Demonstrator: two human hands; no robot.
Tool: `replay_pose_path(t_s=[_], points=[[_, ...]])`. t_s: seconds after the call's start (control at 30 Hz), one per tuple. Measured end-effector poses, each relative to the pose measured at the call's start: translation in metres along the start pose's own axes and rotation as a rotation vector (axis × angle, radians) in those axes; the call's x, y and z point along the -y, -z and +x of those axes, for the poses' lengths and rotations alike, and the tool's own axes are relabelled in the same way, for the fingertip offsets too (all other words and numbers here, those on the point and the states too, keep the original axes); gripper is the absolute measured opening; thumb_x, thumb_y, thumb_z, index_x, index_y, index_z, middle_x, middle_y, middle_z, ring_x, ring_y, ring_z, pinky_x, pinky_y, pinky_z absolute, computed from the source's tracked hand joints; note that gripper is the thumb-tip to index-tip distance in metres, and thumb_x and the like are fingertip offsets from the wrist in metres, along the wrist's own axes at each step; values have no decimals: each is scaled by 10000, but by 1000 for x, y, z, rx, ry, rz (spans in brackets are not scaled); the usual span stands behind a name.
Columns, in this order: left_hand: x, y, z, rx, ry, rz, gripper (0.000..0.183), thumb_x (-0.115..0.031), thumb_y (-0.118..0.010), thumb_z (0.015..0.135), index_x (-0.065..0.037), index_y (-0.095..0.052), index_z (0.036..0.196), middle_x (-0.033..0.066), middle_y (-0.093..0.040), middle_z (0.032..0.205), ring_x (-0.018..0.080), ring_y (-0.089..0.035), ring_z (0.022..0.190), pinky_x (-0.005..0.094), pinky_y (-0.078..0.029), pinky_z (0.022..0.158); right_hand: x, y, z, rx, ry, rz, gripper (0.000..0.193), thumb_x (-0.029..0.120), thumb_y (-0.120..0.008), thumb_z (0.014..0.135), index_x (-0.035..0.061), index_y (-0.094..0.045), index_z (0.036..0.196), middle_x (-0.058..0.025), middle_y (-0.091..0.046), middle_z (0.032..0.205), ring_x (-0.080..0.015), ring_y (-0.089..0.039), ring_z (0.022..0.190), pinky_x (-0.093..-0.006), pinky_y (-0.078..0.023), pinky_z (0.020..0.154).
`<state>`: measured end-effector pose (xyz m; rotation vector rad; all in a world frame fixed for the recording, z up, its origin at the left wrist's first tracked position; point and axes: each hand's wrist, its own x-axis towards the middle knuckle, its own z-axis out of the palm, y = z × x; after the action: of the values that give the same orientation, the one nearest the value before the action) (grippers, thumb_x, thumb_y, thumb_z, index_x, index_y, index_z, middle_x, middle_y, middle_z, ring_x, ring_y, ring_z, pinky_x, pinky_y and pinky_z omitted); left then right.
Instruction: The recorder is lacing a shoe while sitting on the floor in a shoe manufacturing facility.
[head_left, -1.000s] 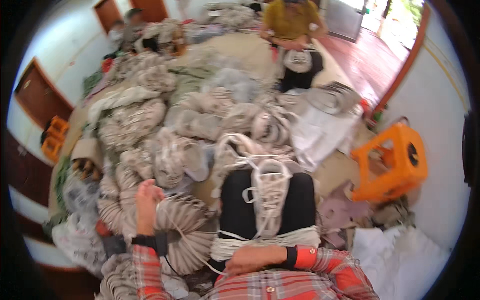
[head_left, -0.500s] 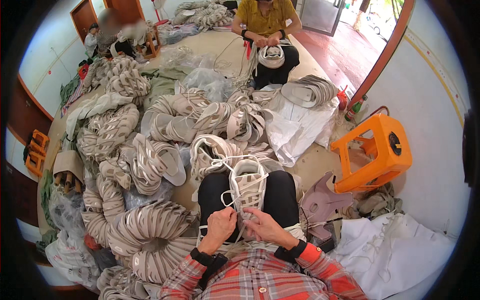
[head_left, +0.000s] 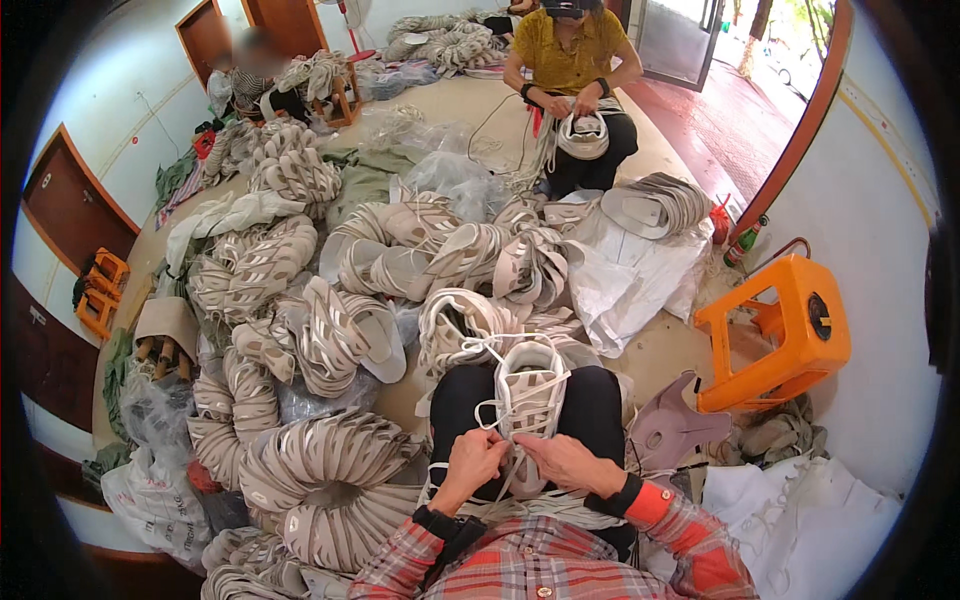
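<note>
Pale walls (head_left: 140, 100) and a beige floor (head_left: 655, 365) surrounded me, with one doorway at the far right open onto red paving (head_left: 690, 140). One beige-and-white shoe upper (head_left: 533, 385) lay on my lap between my two black-clad knees (head_left: 595, 400), its opening turned away from me and its front crossed by white lace. Both my hands met at its near part: the left hand (head_left: 470, 465) had its fingers curled and drawn in beside the lacing, the right hand (head_left: 570, 463) reached in from the other side with thumb and forefinger forward. Whether either pinched the lace, I couldn't tell. Two black wristbands, one on each wrist, circled my cuffs. To my left sat one big ring of stacked uppers (head_left: 330, 490), with more heaps beyond, too crowded to count. On my right stood one orange stool (head_left: 775, 330), and past it one green bottle (head_left: 745, 242). Ahead, one co-worker in mustard (head_left: 568, 55) had two hands at another upper (head_left: 583, 137); two blurred people were at the far left.
</note>
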<state>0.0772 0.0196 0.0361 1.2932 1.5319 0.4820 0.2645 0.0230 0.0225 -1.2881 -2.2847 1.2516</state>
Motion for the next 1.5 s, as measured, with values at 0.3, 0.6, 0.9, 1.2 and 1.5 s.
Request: replay_pose_path(t_s=[0.3, 0.6, 0.9, 1.2, 1.5], points=[[13, -5, 10, -44, -93, 261, 235, -192, -529, 777, 2, -652, 827, 133, -658, 693, 254, -646, 570, 346, -503, 555, -18, 6, 26, -99, 324, -152, 207, 177, -516, 869, 79, -598, 1030, -161, -612, 677, -321, -607, 583, -392, -504, 552], [-11, -17, -3, -246, -128, 535, 204, -201, -528, 722, -45, -643, 783, 241, -619, 710, 421, -613, 683, 497, -489, 641, 1, -5, 21, 31, -118, 188, 197, 214, -421, 884, 44, -445, 980, -257, -579, 747, -454, -554, 696, -501, -431, 609], [-15, 7, -17, 79, -133, 509, 194, -207, -564, 818, -16, -593, 812, 206, -631, 718, 382, -626, 688, 469, -492, 631, -1, 14, -1, -233, 144, -476, 206, 98, -555, 740, 15, -460, 903, -137, -588, 687, -320, -626, 640, -422, -472, 487], [-56, 90, -88, 46, -702, -994, 203, -178, -669, 816, -59, -661, 979, 70, -541, 1025, 160, -479, 909, 270, -398, 796, 21, 62, 8, -341, 154, 1638, 172, 83, -495, 922, 13, -409, 1053, -231, -551, 1129, -315, -597, 1001, -384, -532, 810], [12, 129, -105, -132, -35, -248, 338, -9, -620, 755, -11, -640, 1092, -32, -532, 755, 36, -401, 606, 186, -329, 550, -82, 128, -64, -913, -64, 1312, 83, 137, -556, 875, 59, -549, 848, -44, -575, 701, -163, -577, 596, -288, -498, 541]])
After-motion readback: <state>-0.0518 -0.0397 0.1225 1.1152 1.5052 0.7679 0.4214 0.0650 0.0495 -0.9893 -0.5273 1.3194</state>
